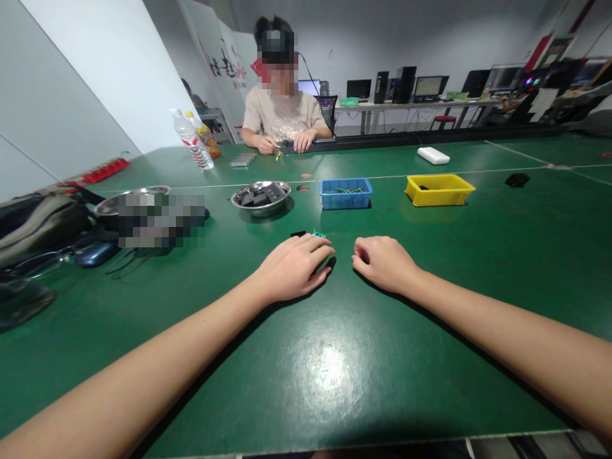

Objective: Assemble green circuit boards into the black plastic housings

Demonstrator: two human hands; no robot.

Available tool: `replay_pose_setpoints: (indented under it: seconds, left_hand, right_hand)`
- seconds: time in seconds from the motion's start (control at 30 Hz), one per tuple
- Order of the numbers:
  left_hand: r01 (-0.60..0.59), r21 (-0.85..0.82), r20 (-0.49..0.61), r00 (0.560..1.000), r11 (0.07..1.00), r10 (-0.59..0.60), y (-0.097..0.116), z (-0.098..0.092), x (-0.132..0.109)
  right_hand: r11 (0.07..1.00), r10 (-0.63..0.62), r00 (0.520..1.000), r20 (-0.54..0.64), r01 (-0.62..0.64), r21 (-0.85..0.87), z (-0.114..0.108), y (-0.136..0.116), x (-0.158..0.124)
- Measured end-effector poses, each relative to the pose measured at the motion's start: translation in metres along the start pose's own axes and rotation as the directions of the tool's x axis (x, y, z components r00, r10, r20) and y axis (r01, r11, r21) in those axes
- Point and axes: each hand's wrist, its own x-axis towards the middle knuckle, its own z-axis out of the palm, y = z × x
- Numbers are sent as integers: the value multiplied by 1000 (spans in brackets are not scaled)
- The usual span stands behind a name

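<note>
My left hand (294, 266) rests on the green table (335, 357) with its fingers curled over a small black and green part (310, 234) that pokes out beyond the fingertips. My right hand (382, 262) lies beside it, a short gap away, fingers curled under in a loose fist; whether anything is inside is hidden. Just beyond my hands stand a steel bowl (261, 196) with black parts, a blue bin (345, 192) with small green pieces, and a yellow bin (438, 189).
Across the table a person (282, 115) works with both hands on small parts. Water bottles (194, 140) stand at the far left. Bags and another steel bowl (129, 196) lie at the left. A white box (433, 155) and a black object (517, 180) sit farther right.
</note>
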Motion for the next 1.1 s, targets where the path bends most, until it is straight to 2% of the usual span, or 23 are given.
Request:
replay_pose_setpoints:
  seconds: [0.13, 0.23, 0.3, 0.37, 0.43, 0.57, 0.67, 0.77, 0.9, 1.03, 1.1]
  left_hand:
    - [212, -53, -163, 962, 976, -218, -18, 2, -1]
    - [318, -131, -122, 935, 939, -334, -39, 14, -6]
    - [372, -200, -59, 919, 906, -390, -50, 23, -9]
    - [393, -205, -10, 915, 897, -403, -57, 29, -11]
    - [401, -190, 7, 913, 896, -407, -59, 31, -12]
    - [415, -172, 34, 909, 894, -415, -57, 28, -11]
    - [434, -170, 57, 901, 885, -431, -54, 26, -10]
    - [462, -173, 82, 887, 870, -454, -51, 24, -9]
    - [469, -195, 78, 883, 861, -463, -50, 23, -9]
    - [466, -224, 38, 882, 856, -470, -49, 22, -9]
    - [456, -220, -22, 881, 862, -472, -47, 19, -8]
  right_hand:
    - [1000, -6, 1000, -6, 7, 29, 0, -1, -1]
    - [991, 28, 999, -19, -25, 131, -2, 3, 4]
    - [961, 123, 991, -56, -105, 257, -5, 15, 11]
    - [897, 286, 954, -94, -232, 375, -10, 37, 20]
    - [846, 422, 900, -110, -346, 406, -17, 67, 27]
    - [813, 575, 794, -197, -526, 252, -30, 127, 30]
    - [776, 631, 750, -197, -616, 138, -35, 150, 27]
    - [763, 642, 743, -190, -644, 62, -35, 151, 25]
    - [780, 611, 764, -205, -625, -3, -31, 142, 25]
    - [804, 569, 767, -296, -595, 3, -28, 137, 26]
    - [824, 524, 765, -375, -567, -3, -28, 135, 27]
